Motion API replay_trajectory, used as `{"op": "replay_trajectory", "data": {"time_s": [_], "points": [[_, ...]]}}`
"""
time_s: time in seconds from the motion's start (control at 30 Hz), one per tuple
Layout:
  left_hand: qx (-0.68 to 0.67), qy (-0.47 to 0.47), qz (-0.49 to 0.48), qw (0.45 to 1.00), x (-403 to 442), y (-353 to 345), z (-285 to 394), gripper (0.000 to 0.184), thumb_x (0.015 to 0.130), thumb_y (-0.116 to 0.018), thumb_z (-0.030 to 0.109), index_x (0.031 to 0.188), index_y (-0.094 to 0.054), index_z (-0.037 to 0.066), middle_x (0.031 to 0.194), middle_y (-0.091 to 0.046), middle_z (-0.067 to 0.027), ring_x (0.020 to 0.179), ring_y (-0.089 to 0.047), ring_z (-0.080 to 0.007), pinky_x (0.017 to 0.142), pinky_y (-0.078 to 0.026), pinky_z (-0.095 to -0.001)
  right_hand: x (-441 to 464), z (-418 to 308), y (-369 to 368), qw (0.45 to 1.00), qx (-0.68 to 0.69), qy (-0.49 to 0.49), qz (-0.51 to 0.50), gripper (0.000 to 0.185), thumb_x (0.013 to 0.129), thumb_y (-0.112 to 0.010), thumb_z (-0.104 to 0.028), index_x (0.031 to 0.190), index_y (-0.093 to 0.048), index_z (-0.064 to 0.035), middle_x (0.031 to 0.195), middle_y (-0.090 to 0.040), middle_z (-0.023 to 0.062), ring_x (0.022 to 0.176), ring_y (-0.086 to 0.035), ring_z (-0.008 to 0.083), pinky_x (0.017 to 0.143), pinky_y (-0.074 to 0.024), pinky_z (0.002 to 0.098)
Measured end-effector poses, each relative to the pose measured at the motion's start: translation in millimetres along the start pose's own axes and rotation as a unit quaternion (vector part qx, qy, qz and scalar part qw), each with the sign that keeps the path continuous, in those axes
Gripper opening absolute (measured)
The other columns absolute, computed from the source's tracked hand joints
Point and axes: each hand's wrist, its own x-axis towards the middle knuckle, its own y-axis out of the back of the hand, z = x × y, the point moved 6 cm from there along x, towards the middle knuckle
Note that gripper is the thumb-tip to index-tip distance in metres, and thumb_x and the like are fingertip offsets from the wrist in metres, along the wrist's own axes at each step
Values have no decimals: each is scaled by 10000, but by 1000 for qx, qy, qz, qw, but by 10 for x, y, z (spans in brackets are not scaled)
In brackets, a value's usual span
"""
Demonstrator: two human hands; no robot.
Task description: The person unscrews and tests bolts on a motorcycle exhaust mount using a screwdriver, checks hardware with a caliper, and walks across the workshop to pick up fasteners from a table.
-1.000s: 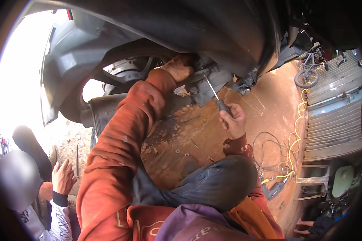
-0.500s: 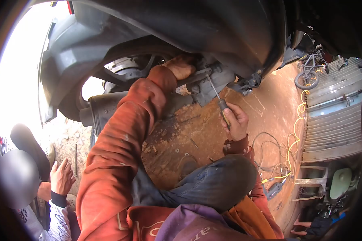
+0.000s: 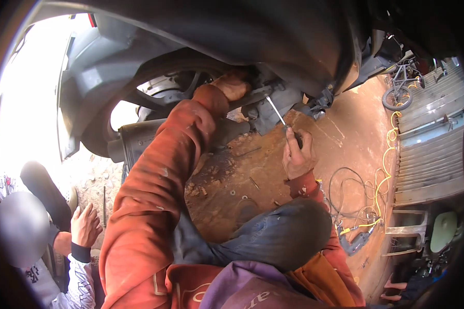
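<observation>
Right hand (image 3: 299, 154): fingers gripping 1 screwdriver (image 3: 277, 112), tip at grey casing (image 3: 288, 97) | Left hand (image 3: 234, 86): beside wheel (image 3: 144, 100), fingers hidden, cannot tell grip | Risk: angled pressure could slip tip toward left hand

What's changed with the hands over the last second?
The right hand has slid forward on the screwdriver, gripping closer to its tip. Nothing was visibly let go. The left hand stayed up beside the wheel.
</observation>
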Motion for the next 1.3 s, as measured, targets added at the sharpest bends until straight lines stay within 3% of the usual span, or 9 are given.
{"op": "replay_trajectory", "data": {"time_s": [0.27, 0.47, 0.63, 0.77, 0.83, 0.93, 1.07, 1.13, 1.3], "points": [[229, -90, 64, 967, -24, -62, 131, 361, 911, -448, 125, 1223, -609, 42, 1268, -598, -168, 1183, -565, -311, 1011, -450, -372, 9, 129, 4, 978, 185, -101, -7, 452, 759, -694, -41, 1201, -627, -111, 976, -569, 116, 838, -609, 308, 676, -493, 419], [-5, -47, 78, 996, 342, -227, -134, 266, 945, -446, 120, 1078, -662, 41, 1093, -665, -126, 1010, -640, -269, 831, -522, -330, 96, -30, 183, 999, -29, 8, -19, 444, 773, -695, -40, 1208, -610, -80, 939, -551, 137, 809, -590, 347, 687, -486, 433], [32, -24, 138, 990, 574, -345, -377, 238, 868, -530, 174, 1028, -672, 68, 1026, -683, -165, 928, -666, -340, 791, -548, -383, 48, 115, -19, 964, 220, -148, -35, 396, 814, -695, -79, 1200, -606, -54, 979, -584, 163, 874, -608, 364, 707, -500, 412], [52, 48, 179, 981, 376, -207, -216, 265, 820, -569, 219, 1014, -678, 76, 1067, -677, -171, 981, -658, -359, 834, -545, -403, -82, 115, 15, 965, 206, -154, -40, 359, 851, -690, -113, 1188, -600, -29, 995, -600, 146, 889, -624, 299, 740, -502, 379], [80, 91, 190, 974, 440, -223, -258, 280, 817, -575, 240, 1011, -693, 75, 1065, -686, -156, 1031, -651, -345, 868, -537, -410, -380, 282, -152, 861, 349, -357, -95, 277, 882, -688, -139, 1103, -613, 10, 951, -610, 68, 831, -598, 154, 744, -483, 296], [62, 89, 206, 972, 652, -330, -541, 293, 824, -572, 216, 1052, -691, 77, 1058, -692, -153, 1037, -653, -335, 869, -537, -410, -624, 289, -119, 866, 380, -302, 122, 238, 890, -694, -168, 1017, -604, 11, 897, -586, 19, 806, -550, 110, 721, -467, 276], [311, 71, 55, 946, 536, -284, -112, 293, 844, -563, 206, 1076, -688, 76, 1061, -697, -140, 1048, -650, -340, 868, -538, -411, -354, 260, -356, 830, 447, -321, 96, 278, 872, -707, -197, 1018, -568, -5, 919, -608, 92, 841, -578, 161, 751, -482, 319], [74, 166, 238, 954, 276, -86, -33, 285, 863, -540, 203, 1078, -677, 74, 1044, -691, -181, 1022, -649, -375, 871, -530, -443, -107, 313, -547, 877, 369, -304, 57, 251, 848, -727, -187, 974, -577, -30, 840, -630, 91, 771, -592, 159, 717, -491, 314], [59, 180, 343, 920, -165, -15, 371, 281, 897, -509, 247, 1072, -630, 63, 1008, -667, -263, 979, -635, -432, 856, -504, -511, 324, 175, -926, 822, 468, -316, 69, 242, 819, -757, -143, 1003, -645, -32, 813, -673, 72, 728, -605, 120, 683, -502, 300]]}}
